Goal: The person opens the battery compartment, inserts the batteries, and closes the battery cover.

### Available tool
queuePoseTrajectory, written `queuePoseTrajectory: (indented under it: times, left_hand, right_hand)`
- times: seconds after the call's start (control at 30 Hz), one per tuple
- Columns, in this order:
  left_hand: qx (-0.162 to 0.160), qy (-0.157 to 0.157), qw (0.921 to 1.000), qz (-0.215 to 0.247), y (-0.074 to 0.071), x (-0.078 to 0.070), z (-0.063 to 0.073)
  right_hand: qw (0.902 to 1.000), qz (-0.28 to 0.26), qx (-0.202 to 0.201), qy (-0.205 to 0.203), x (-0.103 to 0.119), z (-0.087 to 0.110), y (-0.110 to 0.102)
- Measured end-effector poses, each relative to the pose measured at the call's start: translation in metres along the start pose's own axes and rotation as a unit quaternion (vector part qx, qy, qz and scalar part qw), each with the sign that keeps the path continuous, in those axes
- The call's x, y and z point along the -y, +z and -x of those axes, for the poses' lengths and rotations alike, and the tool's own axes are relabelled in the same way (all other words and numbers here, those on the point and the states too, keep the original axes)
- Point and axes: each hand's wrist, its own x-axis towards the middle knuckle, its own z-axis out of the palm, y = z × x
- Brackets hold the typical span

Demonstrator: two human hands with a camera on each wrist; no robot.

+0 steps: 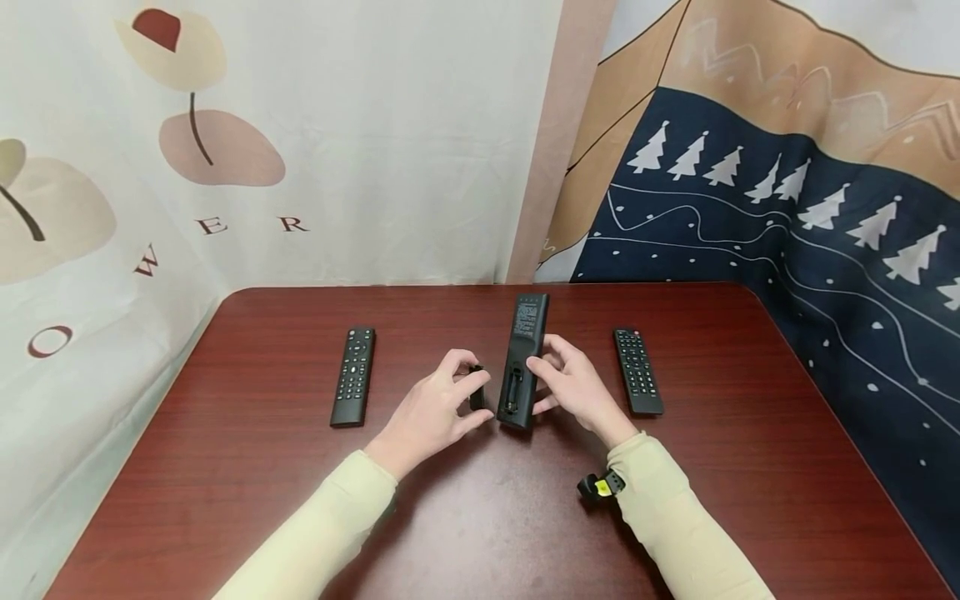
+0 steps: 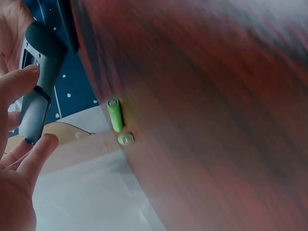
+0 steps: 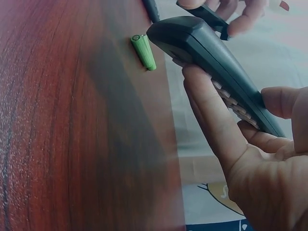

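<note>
My right hand [image 1: 573,385] holds a black remote control [image 1: 528,342], its back with the label and open battery compartment turned to the head camera. The right wrist view shows its buttons facing down over the fingers. Just left of it, my left hand [image 1: 426,417] pinches a small black battery cover [image 1: 477,393] between thumb and fingers, apart from the remote. In the left wrist view a green battery [image 2: 115,115] lies on the table beside a second battery [image 2: 126,139], seen end-on. Both are hidden in the head view.
On the brown wooden table [image 1: 262,500], one black remote [image 1: 352,377] lies left of my hands and another remote [image 1: 637,372] to their right, both buttons up. Patterned curtains [image 1: 375,150] hang behind the table's far edge. A small black device [image 1: 600,486] sits at my right wrist.
</note>
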Motion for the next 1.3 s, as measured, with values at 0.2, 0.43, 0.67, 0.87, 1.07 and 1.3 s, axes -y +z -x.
queuePoseTrajectory:
  times: [0.2, 0.43, 0.67, 0.87, 1.07, 1.3]
  left_hand:
    - [0.012, -0.009, 0.9997, -0.019, -0.007, 0.011, 0.005]
    - [0.020, -0.022, 0.9988, -0.039, -0.012, 0.021, 0.009]
    - [0.036, -0.025, 0.9978, -0.051, -0.013, 0.030, 0.011]
    - [0.057, -0.039, 0.9959, -0.059, -0.016, 0.035, 0.012]
    - [0.077, -0.054, 0.9929, -0.073, -0.015, 0.040, 0.013]
    - [0.116, -0.081, 0.9858, -0.091, -0.014, 0.044, 0.012]
  right_hand:
    - [1.0000, -0.002, 0.001, 0.002, 0.000, 0.000, -0.001]
    - [1.0000, -0.003, 0.000, 0.006, 0.001, 0.001, -0.001]
    - [1.0000, -0.003, 0.000, 0.008, 0.002, 0.001, -0.001]
    - [0.9999, -0.001, 0.000, 0.011, 0.003, 0.001, -0.002]
    - [0.9999, 0.002, -0.002, 0.013, 0.002, 0.001, -0.003]
    - [0.9999, 0.003, -0.003, 0.014, 0.002, 0.002, -0.003]
